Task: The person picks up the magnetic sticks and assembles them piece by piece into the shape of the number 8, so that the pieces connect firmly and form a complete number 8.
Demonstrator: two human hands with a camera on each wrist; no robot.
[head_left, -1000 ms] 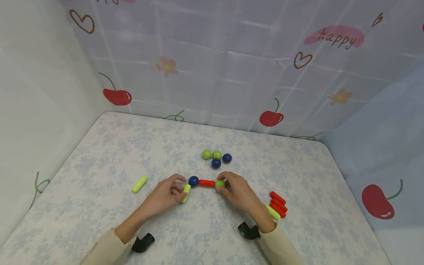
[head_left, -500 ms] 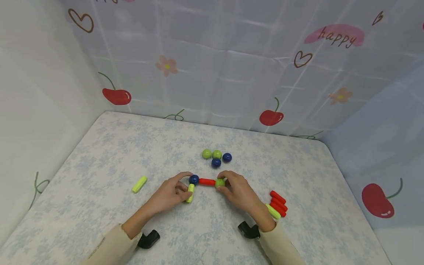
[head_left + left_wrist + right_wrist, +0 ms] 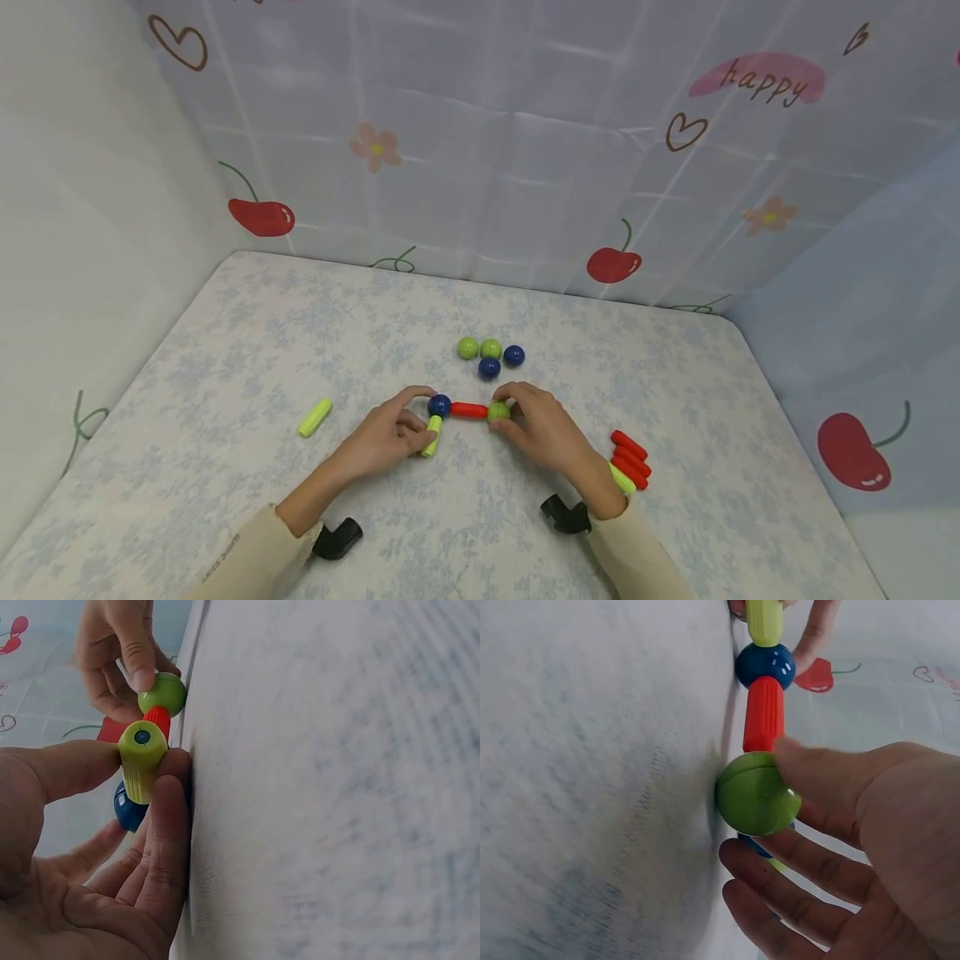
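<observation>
Lying in a line on the table are a blue ball (image 3: 439, 406), a ribbed red rod (image 3: 468, 410) and a green ball (image 3: 498, 412), joined end to end. My left hand (image 3: 377, 442) pinches a yellow-green rod (image 3: 142, 769) between thumb and fingers, its far end against the blue ball. The left index finger reaches to the far side of that ball. On the other end, my right hand (image 3: 543, 429) holds the green ball (image 3: 756, 793) between thumb and fingers. A small dark disc shows in the near end of the yellow-green rod in the left wrist view.
Beyond the hands sit two loose green balls (image 3: 468, 348) and two blue balls (image 3: 514, 356). A single yellow-green rod (image 3: 315, 417) lies to the left. Several red rods (image 3: 630, 460) and another yellow-green rod (image 3: 622, 477) lie by the right wrist. A printed curtain (image 3: 480, 167) stands behind the table.
My left hand has moved right, bringing the yellow-green rod's end up to the blue ball, with the index finger behind the ball. The right hand has kept its hold on the green ball.
</observation>
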